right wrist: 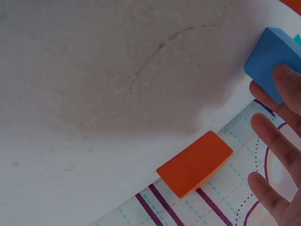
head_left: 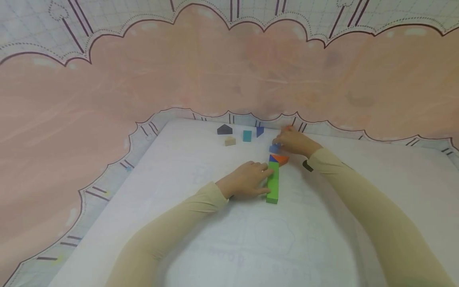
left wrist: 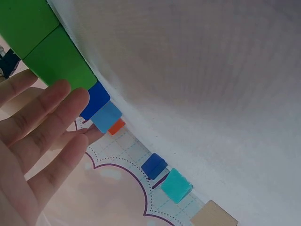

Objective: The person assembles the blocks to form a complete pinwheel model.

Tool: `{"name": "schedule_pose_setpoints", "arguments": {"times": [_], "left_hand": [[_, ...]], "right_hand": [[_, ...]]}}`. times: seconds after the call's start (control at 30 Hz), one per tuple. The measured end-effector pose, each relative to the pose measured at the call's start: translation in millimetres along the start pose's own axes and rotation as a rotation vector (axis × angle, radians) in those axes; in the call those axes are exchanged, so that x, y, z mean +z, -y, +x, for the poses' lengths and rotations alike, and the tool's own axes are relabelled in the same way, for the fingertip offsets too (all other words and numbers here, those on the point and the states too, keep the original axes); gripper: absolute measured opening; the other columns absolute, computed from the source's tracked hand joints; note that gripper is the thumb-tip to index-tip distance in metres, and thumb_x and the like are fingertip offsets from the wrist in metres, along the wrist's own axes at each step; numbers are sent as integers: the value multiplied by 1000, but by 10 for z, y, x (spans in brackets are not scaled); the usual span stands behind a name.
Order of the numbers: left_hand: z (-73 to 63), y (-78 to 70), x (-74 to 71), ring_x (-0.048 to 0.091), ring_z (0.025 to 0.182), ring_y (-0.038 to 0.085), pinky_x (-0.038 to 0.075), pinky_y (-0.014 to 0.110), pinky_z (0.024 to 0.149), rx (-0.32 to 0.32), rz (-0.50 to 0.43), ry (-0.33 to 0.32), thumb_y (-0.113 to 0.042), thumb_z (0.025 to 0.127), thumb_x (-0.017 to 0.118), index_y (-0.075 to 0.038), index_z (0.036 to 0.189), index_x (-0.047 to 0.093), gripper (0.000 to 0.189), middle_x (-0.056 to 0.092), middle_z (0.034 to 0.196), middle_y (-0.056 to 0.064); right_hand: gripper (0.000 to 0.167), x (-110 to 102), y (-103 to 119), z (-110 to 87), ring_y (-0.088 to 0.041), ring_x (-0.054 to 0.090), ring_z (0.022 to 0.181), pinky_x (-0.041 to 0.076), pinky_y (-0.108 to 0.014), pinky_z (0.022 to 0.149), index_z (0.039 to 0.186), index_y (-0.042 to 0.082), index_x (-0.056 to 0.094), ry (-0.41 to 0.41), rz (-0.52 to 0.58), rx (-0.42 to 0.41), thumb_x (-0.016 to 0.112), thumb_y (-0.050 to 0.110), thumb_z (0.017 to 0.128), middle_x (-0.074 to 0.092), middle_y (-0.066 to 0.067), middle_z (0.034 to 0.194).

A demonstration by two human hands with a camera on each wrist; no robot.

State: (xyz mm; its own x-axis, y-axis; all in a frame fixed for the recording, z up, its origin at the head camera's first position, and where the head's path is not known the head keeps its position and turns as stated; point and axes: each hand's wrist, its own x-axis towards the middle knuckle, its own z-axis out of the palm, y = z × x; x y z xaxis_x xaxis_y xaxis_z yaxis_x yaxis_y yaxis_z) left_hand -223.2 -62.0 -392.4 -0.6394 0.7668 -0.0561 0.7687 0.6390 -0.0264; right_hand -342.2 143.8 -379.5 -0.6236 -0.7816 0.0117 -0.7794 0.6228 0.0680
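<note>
Two green blocks [head_left: 273,181] lie end to end in a row. My left hand [head_left: 249,178] rests along their left side, its extended fingers [left wrist: 44,117] at the green face. At the row's far end sit a dark blue triangular block [head_left: 271,158] and an orange triangular block [head_left: 282,160]. Just beyond these, my right hand [head_left: 295,140] pinches a light blue block [right wrist: 273,61] between thumb and index finger, its other fingers spread. In the left wrist view the light blue block [left wrist: 106,116] shows right beside the dark blue one [left wrist: 96,100].
A separate orange block [right wrist: 195,164] lies near the right hand, by the back edge. Left of it are a blue block [head_left: 259,131], a teal block [head_left: 247,136], a beige block [head_left: 230,141] and a dark grey triangular block [head_left: 224,129]. A dark piece [head_left: 307,166] lies under the right wrist.
</note>
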Motion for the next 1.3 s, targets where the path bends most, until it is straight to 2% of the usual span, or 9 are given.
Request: {"name": "schedule_pose_setpoints", "arguments": {"times": [0.3, 0.5, 0.67, 1.07, 1.3], "left_hand": [[0, 0, -9, 55, 108, 16, 43, 34, 98, -12, -12, 17, -54, 90, 51, -16, 131, 45, 57, 55, 120, 2], [6, 2, -8, 55, 107, 16, 43, 35, 98, -10, -15, 25, -54, 90, 51, -16, 132, 44, 57, 55, 120, 2], [13, 5, 1, 55, 106, 15, 43, 34, 97, -12, -23, 15, -54, 90, 52, -16, 132, 45, 58, 55, 119, 2], [-1, -9, -14, 55, 107, 16, 43, 34, 98, -14, -27, 14, -53, 90, 52, -15, 133, 45, 58, 55, 121, 3], [5, -2, 0, 55, 107, 16, 43, 34, 98, -12, -18, 13, -53, 90, 52, -15, 133, 44, 58, 55, 121, 2]], "right_hand": [[22, 23, 19, -84, -26, 59, 91, 42, -46, 87, 99, 11, 71, -61, 13, -53, 71, 4, 78, 71, -6, 90], [23, -11, 73, -103, -24, 61, 91, 46, -43, 90, 100, 11, 71, -31, 29, -67, 72, 5, 78, 71, -6, 92], [23, -20, 107, -115, -24, 61, 94, 44, -45, 91, 102, 13, 70, 1, 12, -67, 72, 8, 79, 71, -4, 95], [21, 6, 114, -120, -23, 60, 91, 41, -42, 86, 101, 14, 71, 6, 3, -78, 71, 7, 81, 72, -2, 93], [23, -25, 138, -123, -24, 60, 95, 42, -42, 89, 104, 14, 71, 22, 18, -76, 69, 7, 82, 72, -3, 98]]}}
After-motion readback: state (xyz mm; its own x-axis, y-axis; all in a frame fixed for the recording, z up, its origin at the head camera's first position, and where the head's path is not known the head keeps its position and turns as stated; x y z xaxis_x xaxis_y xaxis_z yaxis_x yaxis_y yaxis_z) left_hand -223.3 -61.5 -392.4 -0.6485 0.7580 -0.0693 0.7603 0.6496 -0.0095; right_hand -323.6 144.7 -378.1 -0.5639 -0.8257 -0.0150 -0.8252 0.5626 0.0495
